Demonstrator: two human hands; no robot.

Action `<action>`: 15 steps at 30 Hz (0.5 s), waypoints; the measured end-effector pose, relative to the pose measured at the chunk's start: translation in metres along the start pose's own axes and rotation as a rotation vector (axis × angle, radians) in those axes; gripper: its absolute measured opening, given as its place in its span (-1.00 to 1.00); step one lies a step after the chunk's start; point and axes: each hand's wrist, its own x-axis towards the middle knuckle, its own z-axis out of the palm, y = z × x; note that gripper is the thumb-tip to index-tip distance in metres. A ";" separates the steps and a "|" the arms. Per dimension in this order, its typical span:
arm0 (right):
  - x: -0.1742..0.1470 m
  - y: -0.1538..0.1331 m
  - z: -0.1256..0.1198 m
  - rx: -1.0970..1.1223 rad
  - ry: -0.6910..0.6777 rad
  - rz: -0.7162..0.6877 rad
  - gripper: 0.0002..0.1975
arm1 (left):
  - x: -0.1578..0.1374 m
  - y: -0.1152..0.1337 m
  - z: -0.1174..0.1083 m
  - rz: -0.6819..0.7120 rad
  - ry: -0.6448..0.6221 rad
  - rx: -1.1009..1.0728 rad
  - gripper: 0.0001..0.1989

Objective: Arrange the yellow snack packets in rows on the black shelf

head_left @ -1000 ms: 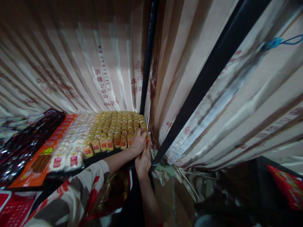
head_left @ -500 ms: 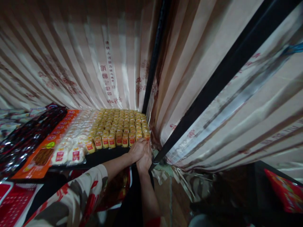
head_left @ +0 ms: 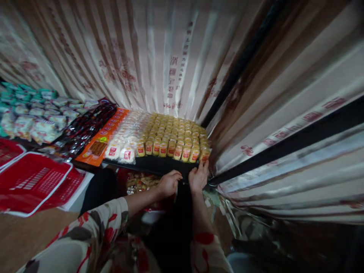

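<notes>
A pleated, printed curtain (head_left: 148, 68) hangs behind an orange packet (head_left: 95, 148) and a dark pole (head_left: 241, 66).

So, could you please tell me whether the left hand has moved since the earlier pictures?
Yes: the left hand has moved left, away from the foot of the nearer black pole, and is now apart from the right hand.

Right hand (head_left: 198, 176) at near right corner of yellow packs (head_left: 171, 146), fingertips at the end one; left hand (head_left: 170, 183) apart, just below black shelf (head_left: 157, 164); white packs (head_left: 127, 153), orange bag (head_left: 98, 147) further left, pleated curtain (head_left: 155, 72) behind
</notes>
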 end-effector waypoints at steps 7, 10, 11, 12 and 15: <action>-0.013 -0.013 -0.017 0.087 0.047 -0.216 -0.60 | -0.072 -0.044 -0.048 -0.125 0.068 0.056 -0.69; -0.041 -0.031 -0.025 0.187 -0.177 -0.351 -0.67 | -0.094 -0.061 -0.059 -0.133 0.087 0.085 -0.68; -0.053 -0.038 -0.025 0.216 -0.260 -0.371 -0.69 | -0.101 -0.067 -0.061 -0.154 0.069 0.095 -0.69; -0.066 -0.045 -0.023 0.243 -0.360 -0.401 -0.70 | -0.107 -0.072 -0.061 -0.187 0.048 0.105 -0.70; -0.099 -0.062 -0.005 0.268 -0.771 -0.443 -0.71 | -0.124 -0.091 -0.059 -0.335 -0.003 0.101 -0.75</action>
